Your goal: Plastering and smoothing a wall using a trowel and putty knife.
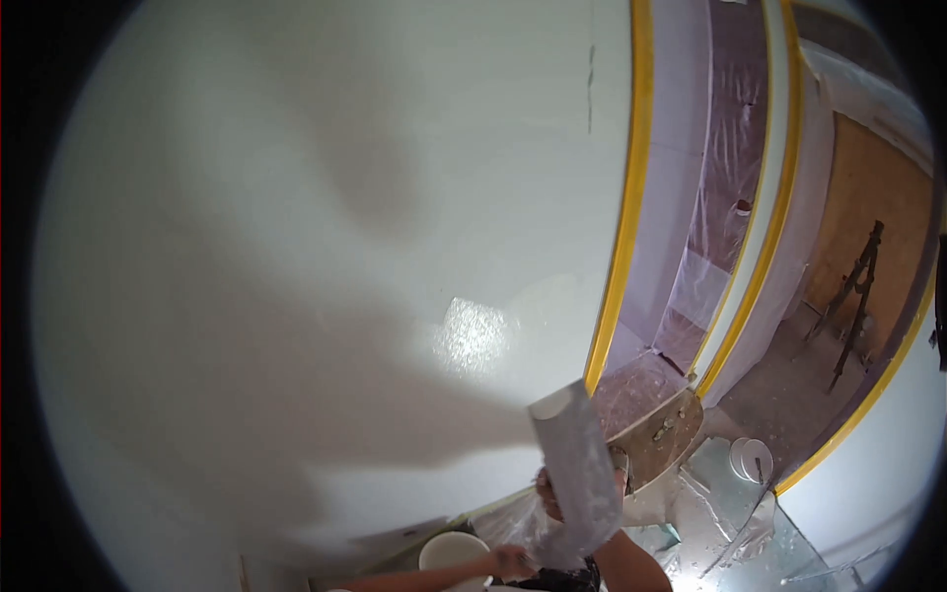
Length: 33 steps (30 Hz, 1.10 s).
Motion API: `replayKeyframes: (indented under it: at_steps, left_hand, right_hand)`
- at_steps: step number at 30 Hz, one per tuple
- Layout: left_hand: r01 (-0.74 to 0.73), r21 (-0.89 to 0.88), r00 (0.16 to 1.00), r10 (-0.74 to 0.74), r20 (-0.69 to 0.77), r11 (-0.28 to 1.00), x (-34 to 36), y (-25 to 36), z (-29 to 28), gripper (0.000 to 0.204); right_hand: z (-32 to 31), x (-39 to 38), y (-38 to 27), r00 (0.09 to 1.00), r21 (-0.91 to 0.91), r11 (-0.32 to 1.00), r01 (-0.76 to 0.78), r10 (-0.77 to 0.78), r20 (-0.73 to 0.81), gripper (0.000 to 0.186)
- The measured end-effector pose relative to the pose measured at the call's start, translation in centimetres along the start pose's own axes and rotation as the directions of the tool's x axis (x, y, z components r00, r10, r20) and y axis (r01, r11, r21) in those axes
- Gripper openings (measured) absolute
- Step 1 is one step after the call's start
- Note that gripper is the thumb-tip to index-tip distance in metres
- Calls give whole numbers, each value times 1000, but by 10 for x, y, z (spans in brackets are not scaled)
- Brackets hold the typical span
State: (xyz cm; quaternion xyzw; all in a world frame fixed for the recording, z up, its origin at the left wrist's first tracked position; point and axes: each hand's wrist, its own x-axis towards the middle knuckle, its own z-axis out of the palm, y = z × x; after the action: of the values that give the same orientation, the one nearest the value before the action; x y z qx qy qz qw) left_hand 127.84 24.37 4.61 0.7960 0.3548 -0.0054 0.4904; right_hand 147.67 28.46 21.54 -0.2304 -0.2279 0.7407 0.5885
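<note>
My right hand (548, 496) grips a long grey plastering trowel (575, 464) with a wide flat blade, held up in front of the wall. Fingers show at both sides of the blade; the handle is hidden behind it. Below the trowel, my left hand (512, 562) is closed, its fingers curled near the blade's lower end; what it holds, if anything, I cannot make out. A white bucket (454, 551) stands behind my left forearm. Both hands are close to the smooth white wall (296, 296), which bears a bright glossy patch of light and broad shadows.
Yellow tape (631, 178) edges the wall opening to the right. Plastic film (728, 148) covers surfaces there. A brown board (666, 434) with small bits on it lies beyond the trowel. Farther right are a white pail (752, 460), a dark tripod stand (860, 286) and floor sheeting (710, 493).
</note>
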Motion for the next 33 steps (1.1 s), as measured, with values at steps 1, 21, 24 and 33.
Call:
replayKeyframes:
  at_steps: [1, 21, 24, 33]
  left_hand:
    - [-104, 226, 993, 115, -39, 968, 18, 1, 23, 64]
    - [-34, -597, 896, 289, 337, 801, 61, 21, 81, 16]
    - [-46, -616, 889, 314, 334, 786, 67, 33, 72, 16]
    - [-54, -645, 869, 354, 345, 763, 71, 42, 62, 17]
  right_hand:
    - [-6, -1, -15, 999, -7, 999, 40, -40, -10, 38]
    - [154, 89, -364, 827, -827, 381, 412, -537, 165, 15]
    - [214, 114, -403, 746, -926, 81, 368, -621, 242, 17]
    - [297, 132, -453, 689, -961, -153, 232, -671, 273, 22]
